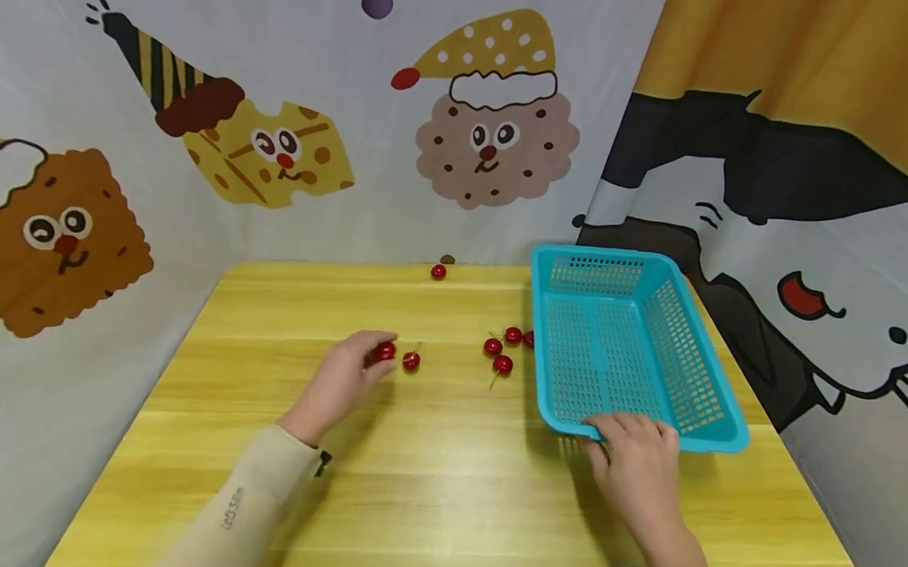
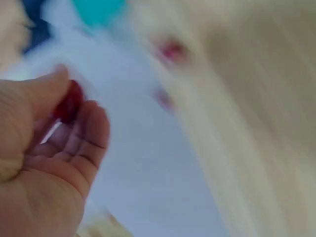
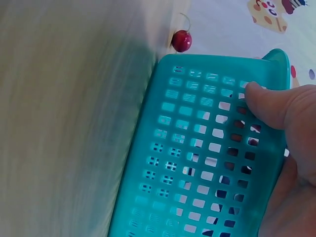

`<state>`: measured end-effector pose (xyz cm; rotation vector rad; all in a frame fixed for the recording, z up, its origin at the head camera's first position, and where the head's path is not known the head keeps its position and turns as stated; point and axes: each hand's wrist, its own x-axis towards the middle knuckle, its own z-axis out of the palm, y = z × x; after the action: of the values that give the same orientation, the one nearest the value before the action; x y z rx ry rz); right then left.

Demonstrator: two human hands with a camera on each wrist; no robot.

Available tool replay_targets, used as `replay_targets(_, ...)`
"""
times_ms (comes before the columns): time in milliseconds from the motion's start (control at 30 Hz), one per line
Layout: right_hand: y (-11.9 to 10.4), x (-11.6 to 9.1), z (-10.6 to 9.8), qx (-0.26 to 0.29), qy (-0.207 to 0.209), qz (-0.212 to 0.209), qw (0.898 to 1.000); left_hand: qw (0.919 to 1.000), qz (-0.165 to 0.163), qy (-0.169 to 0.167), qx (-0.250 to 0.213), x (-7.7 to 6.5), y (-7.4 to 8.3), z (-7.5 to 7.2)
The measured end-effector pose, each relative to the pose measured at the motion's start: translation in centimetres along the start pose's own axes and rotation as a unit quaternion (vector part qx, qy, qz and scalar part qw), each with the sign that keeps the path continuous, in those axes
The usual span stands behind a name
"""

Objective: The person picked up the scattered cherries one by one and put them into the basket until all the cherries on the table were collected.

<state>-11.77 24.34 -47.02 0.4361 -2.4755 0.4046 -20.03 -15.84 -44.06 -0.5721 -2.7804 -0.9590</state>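
Note:
Between the thumb and fingertips of my left hand is a dark red cherry, pinched and partly covered by the fingers. Just right of that hand lies a stemmed cherry on the wooden table. My right hand grips the near rim of a turquoise plastic basket, thumb against the outer wall and fingers over the edge. Close to the basket's left side is a cluster of several cherries, one partly hidden by the rim.
A lone cherry sits at the table's far edge. The wooden table ends at a white curtain with cartoon prints behind and to the left. Another printed cloth hangs on the right, beside the basket.

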Motion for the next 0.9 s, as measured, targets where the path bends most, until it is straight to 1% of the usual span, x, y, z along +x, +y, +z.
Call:
replay_targets(33,0.0,0.2,-0.2,-0.001,0.000,-0.005,1.000,0.9991,0.032,0.008,-0.025,0.6,2.1,0.5)
replay_targets(67,-0.1,0.4,-0.4,0.000,-0.002,-0.010,1.000,0.9972,0.056,0.008,-0.049,1.2,4.1,1.0)
replay_targets(100,-0.1,0.6,-0.5,0.003,-0.008,-0.011,1.000,0.9942,0.084,0.007,-0.066,1.7,5.9,1.7)
replay_targets(133,-0.1,0.8,-0.7,0.008,-0.015,-0.009,1.000,0.9913,0.110,-0.002,-0.072,2.3,7.5,2.2)
replay_targets(200,0.1,1.1,-1.2,0.008,-0.026,-0.004,1.000,0.9855,0.150,-0.021,-0.077,3.6,10.1,3.8)
replay_targets(267,0.5,1.2,-1.5,0.009,-0.033,0.002,0.999,0.9822,0.166,-0.052,-0.072,5.1,11.9,5.5)
replay_targets(333,0.9,1.1,-1.7,0.005,-0.043,0.004,0.999,0.9790,0.181,-0.078,-0.052,6.4,12.9,7.3)
replay_targets(400,1.3,0.9,-1.8,-0.001,-0.055,-0.004,0.998,0.9773,0.187,-0.095,-0.027,7.6,13.6,8.9)
replay_targets(500,1.6,0.5,-1.8,0.001,-0.074,-0.006,0.997,0.9730,0.205,-0.106,0.015,8.7,14.7,10.7)
replay_targets(567,1.8,0.4,-1.9,0.000,-0.074,-0.002,0.997,0.9691,0.217,-0.111,0.038,9.3,15.7,11.6)
replay_targets(667,2.0,0.1,-2.2,-0.003,-0.068,0.012,0.998,0.9615,0.226,-0.136,0.078,9.7,17.1,12.8)
replay_targets(800,2.1,-0.6,-2.5,-0.008,-0.066,0.026,0.997,0.9504,0.205,-0.184,0.144,9.5,18.1,14.2)
replay_targets(833,2.1,-0.7,-2.5,-0.010,-0.065,0.027,0.997,0.9477,0.201,-0.191,0.158,9.5,18.3,14.5)
replay_targets(900,2.2,-1.0,-2.6,-0.013,-0.059,0.027,0.998,0.9449,0.197,-0.199,0.170,9.4,18.5,14.9)
